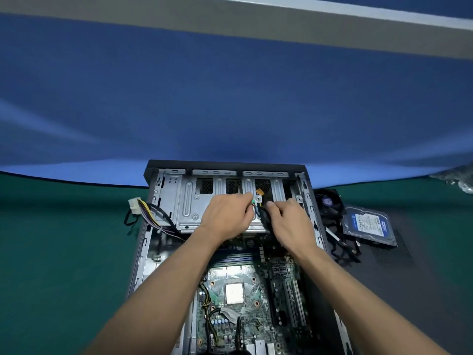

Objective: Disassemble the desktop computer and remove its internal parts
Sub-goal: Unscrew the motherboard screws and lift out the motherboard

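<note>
Starting at the bottom middle of the frame, the green flat motherboard point(245, 303) is seen lying inside the open grey metal computer case point(143, 242), with a square silver chip point(234, 293) bare in its middle. Higher up, in the middle of the frame, the thin black and coloured wires point(259, 213) are found, running over the silver metal drive cage point(186, 201).

These wires are judged to be light and soft, and easily bent. Their small plugs are likely to break if pulled hard, so the plug is best held, not the wire. The board is judged stiff but easily hurt, and is best held by its edges.

The left hand point(227, 216) is curled, with its fingertips pinched on a wire end with a small green tip point(253, 201). The right hand point(289, 221) is curled too, with its fingers closed around the black wires.

Farther off, at the right middle of the frame, a blue-labelled flat hard drive point(368, 226) and a black round fan point(329, 203) are laid on the dark green table point(64, 252). At the left, a white plug with yellow wires point(135, 204) is hung outside the case.
</note>
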### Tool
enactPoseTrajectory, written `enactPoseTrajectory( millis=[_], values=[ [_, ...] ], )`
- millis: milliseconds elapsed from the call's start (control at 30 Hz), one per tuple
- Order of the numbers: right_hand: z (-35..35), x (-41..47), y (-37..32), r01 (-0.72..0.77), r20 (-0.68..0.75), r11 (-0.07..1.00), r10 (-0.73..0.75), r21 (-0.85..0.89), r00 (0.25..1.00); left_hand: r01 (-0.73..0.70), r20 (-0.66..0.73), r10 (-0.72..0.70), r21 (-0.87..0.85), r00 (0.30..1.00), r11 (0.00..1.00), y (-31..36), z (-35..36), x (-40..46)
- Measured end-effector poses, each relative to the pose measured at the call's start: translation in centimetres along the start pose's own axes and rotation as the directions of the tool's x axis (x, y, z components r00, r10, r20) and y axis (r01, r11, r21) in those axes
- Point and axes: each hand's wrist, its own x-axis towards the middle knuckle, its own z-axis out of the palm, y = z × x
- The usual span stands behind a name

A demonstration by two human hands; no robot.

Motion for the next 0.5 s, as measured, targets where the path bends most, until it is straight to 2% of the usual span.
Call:
enactPoseTrajectory(
  millis=[133,233,367,433,500],
  values=[
    [-0.9,-1.5,0.7,0.086,-0.109,0.987,-0.071,0.135,0.991,-0.011,0.019,0.012,-0.036,1.0,0.999,0.1,-0.2,-0.3],
    [-1.6,-2.9,1.5,0.13,-0.125,0.984,-0.115,0.124,0.986,-0.018,0.019,0.019,-0.049,1.0,0.999,0.1,-0.5,-0.7],
    [-2.2,-4.8,2.4,0.187,-0.023,0.98,-0.186,0.067,0.982,-0.019,-0.041,0.015,-0.091,0.999,0.996,0.8,-1.0,-2.4],
    [-1.9,-5.3,2.6,0.212,0.066,0.977,-0.211,-0.003,0.975,-0.093,-0.143,0.076,-0.116,0.987,0.989,1.7,-1.1,-4.0],
    [-1.0,-5.7,2.9,0.246,0.177,0.962,-0.222,-0.122,0.959,-0.185,-0.17,0.162,-0.126,0.972,0.975,2.6,-0.6,-5.9]
  ],
)
